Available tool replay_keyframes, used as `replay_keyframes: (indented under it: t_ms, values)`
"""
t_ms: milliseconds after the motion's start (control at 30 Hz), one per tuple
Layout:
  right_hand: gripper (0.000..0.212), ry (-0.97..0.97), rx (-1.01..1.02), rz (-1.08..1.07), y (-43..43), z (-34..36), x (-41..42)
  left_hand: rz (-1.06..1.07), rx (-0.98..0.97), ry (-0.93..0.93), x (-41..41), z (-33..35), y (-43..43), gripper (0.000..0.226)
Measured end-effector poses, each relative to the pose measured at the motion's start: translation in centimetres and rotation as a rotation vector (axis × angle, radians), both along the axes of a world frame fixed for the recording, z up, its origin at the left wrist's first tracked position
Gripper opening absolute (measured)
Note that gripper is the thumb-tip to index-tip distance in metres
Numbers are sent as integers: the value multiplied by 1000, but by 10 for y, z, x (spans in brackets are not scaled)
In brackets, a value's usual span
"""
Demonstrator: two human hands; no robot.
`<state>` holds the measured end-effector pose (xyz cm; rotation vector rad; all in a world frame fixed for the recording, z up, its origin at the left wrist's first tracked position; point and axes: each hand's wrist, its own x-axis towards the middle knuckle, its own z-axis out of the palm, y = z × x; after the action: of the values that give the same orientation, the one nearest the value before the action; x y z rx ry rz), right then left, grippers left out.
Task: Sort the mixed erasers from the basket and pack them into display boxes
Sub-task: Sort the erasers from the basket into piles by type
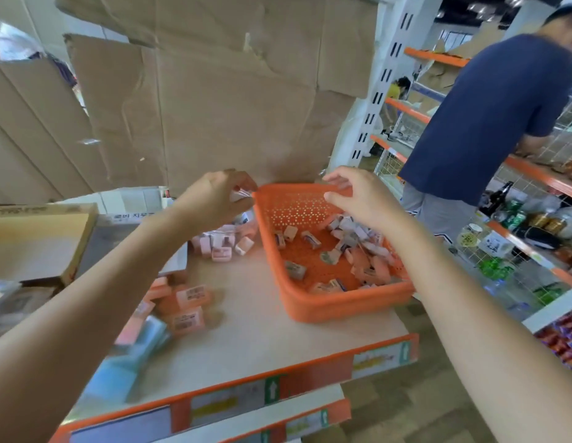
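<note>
Left hand (214, 199) pinches small item (238, 196) (blurred, maybe eraser) beside basket (342, 302).

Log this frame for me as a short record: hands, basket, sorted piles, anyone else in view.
left hand: pinches a small pale eraser, by the far-left corner of the basket
right hand: fingers and thumb on the basket's far rim
basket contents: mixed erasers, loose
sorted piles: pink erasers left of basket; orange-wrapped ones nearer
bystander: person in navy shirt, right, at the shelves
</note>
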<state>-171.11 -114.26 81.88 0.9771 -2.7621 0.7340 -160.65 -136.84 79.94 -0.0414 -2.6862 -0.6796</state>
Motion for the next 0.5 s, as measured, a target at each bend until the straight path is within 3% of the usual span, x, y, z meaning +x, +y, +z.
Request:
replay_keyframes:
  t_ms: [500]
  values:
    - [33,-124,83,242,63,-25,-63,104,-43,-221,-55,-7,99,28]
